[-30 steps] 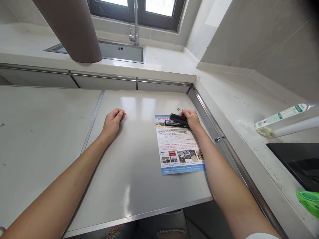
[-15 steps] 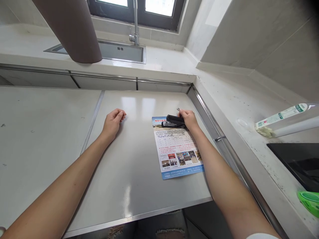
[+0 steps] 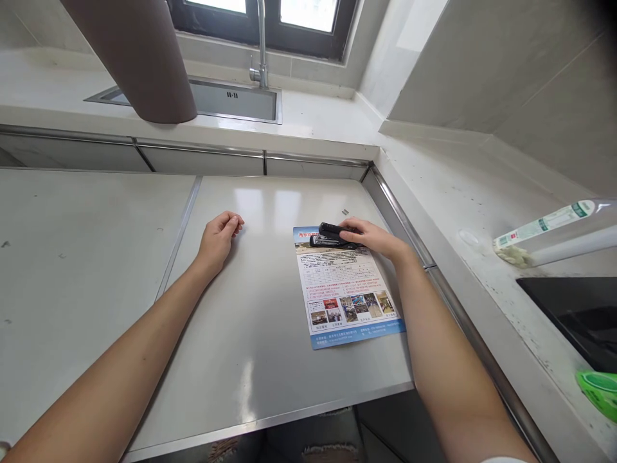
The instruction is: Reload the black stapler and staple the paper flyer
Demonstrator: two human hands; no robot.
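Note:
My left hand (image 3: 222, 238) rests on the white table (image 3: 250, 289) with its fingers curled closed, and nothing shows in it. My right hand (image 3: 373, 236) is closed around the back end of a black stapler (image 3: 332, 236), which hides that end. Under the stapler lies a printed flyer (image 3: 342, 276) with blue bands, red text and small photos. Just beyond my right hand, a small strip of staples (image 3: 344, 211) sits on the table top.
Behind the table runs a white counter (image 3: 322, 122) with a sink (image 3: 241, 99) and a faucet (image 3: 261, 64). A brown cylinder (image 3: 149, 71) rises at the left. On the right counter are a clear package (image 3: 544, 225), a black panel (image 3: 573, 308) and a green item (image 3: 600, 389).
My right hand has moved back from beside the staples and come down onto the rear of the stapler. The staples now lie free on the table. My left hand has stayed put.

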